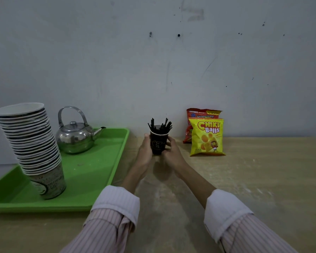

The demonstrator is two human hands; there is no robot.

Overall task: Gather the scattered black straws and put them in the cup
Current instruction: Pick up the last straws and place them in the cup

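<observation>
While the left hand [144,150] and right hand [172,152] clasp the small black paper cup [157,143] from both sides on the wooden tabletop [254,179], the thin black straws [160,125] stand bunched inside it, and none appears loose on the surface. A squeeze or tilt would likely spill them, since they project well above the rim. Open room lies toward the person, whereas the green plastic tray [98,170] sits near on the left and the yellow snack bag [206,137] near on the right.

Tray: the green tray [102,172] lies at my left on the wooden table [263,179].
Kettle: a steel kettle [75,137] stands on its far end.
Cup stack: tilted paper cups [31,143] at its near end.
Snacks: a yellow bag [207,137] stands before a red bag [192,125], by the wall [153,61].
</observation>
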